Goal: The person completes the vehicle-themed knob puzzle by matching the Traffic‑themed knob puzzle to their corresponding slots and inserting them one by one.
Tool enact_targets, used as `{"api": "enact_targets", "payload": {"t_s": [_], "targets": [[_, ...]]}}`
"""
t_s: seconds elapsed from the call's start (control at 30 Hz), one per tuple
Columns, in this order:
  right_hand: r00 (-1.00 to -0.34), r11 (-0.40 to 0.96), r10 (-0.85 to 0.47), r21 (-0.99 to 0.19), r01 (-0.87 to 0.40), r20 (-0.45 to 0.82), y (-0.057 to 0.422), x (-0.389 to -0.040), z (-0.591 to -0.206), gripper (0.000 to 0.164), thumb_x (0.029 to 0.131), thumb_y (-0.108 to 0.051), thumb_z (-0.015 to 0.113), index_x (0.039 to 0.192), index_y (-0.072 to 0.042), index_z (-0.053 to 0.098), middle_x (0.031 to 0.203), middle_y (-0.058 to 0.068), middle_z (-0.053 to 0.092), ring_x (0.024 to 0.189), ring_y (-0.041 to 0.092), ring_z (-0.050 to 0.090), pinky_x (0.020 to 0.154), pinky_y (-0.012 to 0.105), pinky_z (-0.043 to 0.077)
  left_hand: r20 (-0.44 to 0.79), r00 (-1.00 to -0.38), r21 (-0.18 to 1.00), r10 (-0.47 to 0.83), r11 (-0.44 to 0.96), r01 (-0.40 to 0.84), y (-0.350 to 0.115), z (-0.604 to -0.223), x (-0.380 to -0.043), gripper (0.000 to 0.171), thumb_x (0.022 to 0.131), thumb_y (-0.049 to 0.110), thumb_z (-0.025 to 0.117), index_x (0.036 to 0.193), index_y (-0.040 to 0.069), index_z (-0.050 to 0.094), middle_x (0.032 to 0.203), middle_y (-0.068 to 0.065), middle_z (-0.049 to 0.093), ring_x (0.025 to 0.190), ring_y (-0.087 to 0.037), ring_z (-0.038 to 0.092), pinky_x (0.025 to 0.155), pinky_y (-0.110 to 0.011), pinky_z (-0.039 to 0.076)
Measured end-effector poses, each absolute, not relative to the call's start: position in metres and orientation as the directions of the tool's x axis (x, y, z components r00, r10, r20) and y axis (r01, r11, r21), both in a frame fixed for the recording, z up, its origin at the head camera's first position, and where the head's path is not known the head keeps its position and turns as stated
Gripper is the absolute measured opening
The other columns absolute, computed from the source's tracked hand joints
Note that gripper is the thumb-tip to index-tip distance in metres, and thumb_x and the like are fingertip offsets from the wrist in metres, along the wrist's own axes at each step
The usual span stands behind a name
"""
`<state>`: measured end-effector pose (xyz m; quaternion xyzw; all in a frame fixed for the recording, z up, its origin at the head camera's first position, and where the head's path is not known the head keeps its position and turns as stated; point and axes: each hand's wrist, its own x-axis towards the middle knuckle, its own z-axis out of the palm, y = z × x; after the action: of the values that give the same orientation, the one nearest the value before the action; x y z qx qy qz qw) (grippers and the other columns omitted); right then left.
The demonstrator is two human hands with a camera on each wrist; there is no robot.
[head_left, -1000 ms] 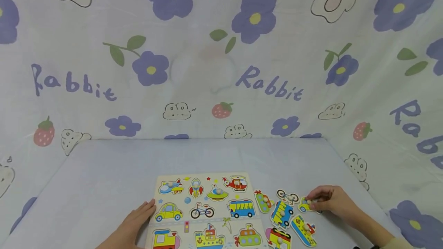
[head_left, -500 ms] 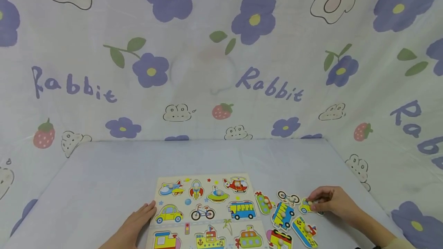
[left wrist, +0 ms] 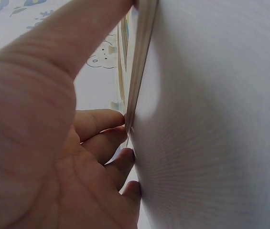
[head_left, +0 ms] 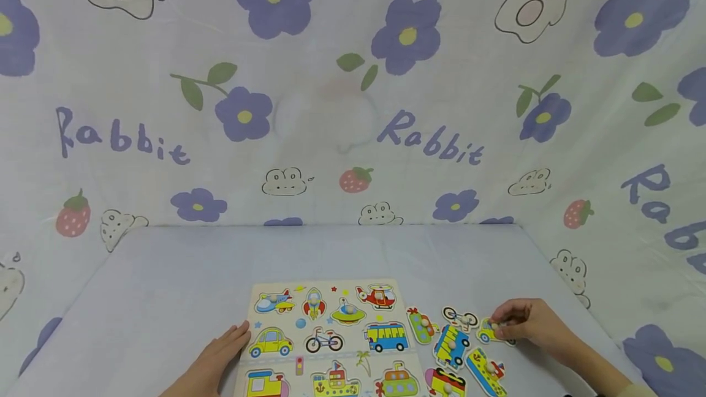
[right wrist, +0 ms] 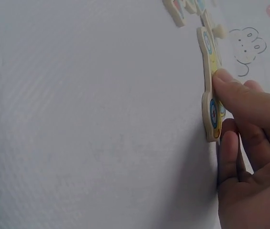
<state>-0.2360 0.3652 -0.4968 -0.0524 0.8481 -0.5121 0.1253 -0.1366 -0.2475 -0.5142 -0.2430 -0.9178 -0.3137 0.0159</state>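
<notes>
Patterned cloth point(head_left: 325, 139) behind, the biggest thing in my head view. Below it, the pale surface point(head_left: 165, 293).

Board point(head_left: 276, 361) on the near part of the surface, its near edge cut off from me.

Left hand point(head_left: 212, 357): at the board's left edge, fingers fairly straight, fingertips touching that edge; holding the board in place, I judge. Right hand point(head_left: 526, 326): off to the right of the loose pieces, thumb and fingers pinching the car point(head_left: 485, 332). I can't tell whether the car is clear of the surface.

Progress: I count four pieces in, six out. Far row complete: plane point(head_left: 274, 303), rocket point(head_left: 314, 307), saucer point(head_left: 349, 311), helicopter point(head_left: 377, 297), each showing a knob. In the rows I can see nearer, only printed pictures, no knobs: car slot point(head_left: 271, 343), bike slot point(head_left: 324, 342), bus slot point(head_left: 386, 338), train slot point(head_left: 265, 385), ship slot point(head_left: 337, 383), submarine slot point(head_left: 398, 382).

Loose just right of the board, in a close cluster with the car at its right: ship point(head_left: 485, 372), bus point(head_left: 451, 346), train point(head_left: 445, 383) (partly out of frame), submarine point(head_left: 421, 326), bike point(head_left: 460, 318). Each remaining slot has its match there or in the right hand, so I'd put the work at under half done.
</notes>
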Motion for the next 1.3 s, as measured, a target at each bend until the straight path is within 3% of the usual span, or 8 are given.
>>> {"api": "enact_targets", "payload": {"t_s": [0.17, 0.43, 0.53, 0.73, 0.93, 1.13, 1.3], "targets": [[-0.972, 0.51, -0.192, -0.86, 0.021, -0.137, 0.364, -0.233, -0.494, 0.034, 0.076, -0.016, 0.085, 0.101, 0.001, 0.07, 0.1, 0.012, 0.071, 0.089, 0.025, 0.064, 0.068, 0.031, 0.055, 0.185, -0.878, 0.55, 0.442, 0.694, 0.465, -0.245, -0.517, -0.136, 0.112, 0.066, 0.066, 0.08, 0.142, -0.008, 0.043, 0.149, -0.022, 0.04, 0.134, -0.048, 0.035, 0.1, -0.068, 0.031], [-0.991, 0.59, 0.002, -0.8, 0.111, -0.137, 0.354, -0.227, -0.488, 0.031, 0.072, -0.018, 0.088, 0.096, -0.007, 0.073, 0.098, 0.006, 0.071, 0.088, 0.022, 0.064, 0.063, 0.033, 0.054, 0.192, -0.875, 0.546, 0.444, 0.693, 0.471, -0.243, -0.521, -0.135, 0.109, 0.068, 0.065, 0.08, 0.142, -0.007, 0.043, 0.149, -0.021, 0.041, 0.134, -0.047, 0.035, 0.099, -0.068, 0.034], [-0.992, 0.584, 0.014, -0.805, 0.11, -0.125, 0.345, -0.223, -0.484, 0.032, 0.071, -0.018, 0.089, 0.096, -0.007, 0.073, 0.097, 0.007, 0.072, 0.087, 0.023, 0.065, 0.062, 0.034, 0.055, 0.212, -0.87, 0.531, 0.446, 0.695, 0.485, -0.244, -0.522, -0.134, 0.108, 0.068, 0.064, 0.08, 0.142, -0.007, 0.044, 0.148, -0.021, 0.042, 0.132, -0.048, 0.037, 0.098, -0.067, 0.036], [-0.996, 0.51, 0.003, -0.857, 0.077, -0.088, 0.317, -0.21, -0.469, 0.031, 0.072, -0.016, 0.088, 0.097, -0.004, 0.073, 0.097, 0.009, 0.072, 0.084, 0.025, 0.066, 0.063, 0.034, 0.056, 0.246, -0.859, 0.518, 0.45, 0.688, 0.508, -0.243, -0.524, -0.133, 0.106, 0.067, 0.059, 0.083, 0.14, -0.007, 0.046, 0.146, -0.022, 0.043, 0.13, -0.048, 0.038, 0.096, -0.066, 0.037], [-0.998, 0.377, 0.034, -0.924, 0.064, -0.055, 0.277, -0.196, -0.458, 0.032, 0.073, -0.011, 0.088, 0.099, -0.001, 0.073, 0.098, 0.011, 0.073, 0.086, 0.027, 0.067, 0.071, 0.032, 0.057, 0.188, -0.871, 0.54, 0.453, 0.693, 0.477, -0.243, -0.517, -0.134, 0.11, 0.066, 0.061, 0.083, 0.143, -0.007, 0.043, 0.149, -0.022, 0.041, 0.133, -0.048, 0.035, 0.099, -0.068, 0.034], [-0.996, 0.286, 0.079, -0.957, 0.054, -0.032, 0.215, -0.187, -0.445, 0.027, 0.072, -0.005, 0.087, 0.096, -0.003, 0.074, 0.095, 0.01, 0.073, 0.085, 0.027, 0.066, 0.072, 0.031, 0.057, 0.172, -0.871, 0.556, 0.46, 0.684, 0.471, -0.245, -0.513, -0.136, 0.112, 0.065, 0.06, 0.085, 0.142, -0.009, 0.042, 0.149, -0.025, 0.038, 0.134, -0.05, 0.033, 0.101, -0.069, 0.029], [-1.0, 0.205, -0.007, -0.978, 0.022, -0.024, 0.157, -0.18, -0.442, 0.026, 0.07, -0.003, 0.088, 0.092, -0.003, 0.075, 0.093, 0.01, 0.073, 0.083, 0.027, 0.068, 0.069, 0.032, 0.056, 0.114, -0.889, 0.593, 0.443, 0.688, 0.419, -0.245, -0.507, -0.137, 0.113, 0.065, 0.06, 0.084, 0.144, -0.008, 0.04, 0.152, -0.025, 0.034, 0.137, -0.05, 0.028, 0.104, -0.069, 0.024]]}}
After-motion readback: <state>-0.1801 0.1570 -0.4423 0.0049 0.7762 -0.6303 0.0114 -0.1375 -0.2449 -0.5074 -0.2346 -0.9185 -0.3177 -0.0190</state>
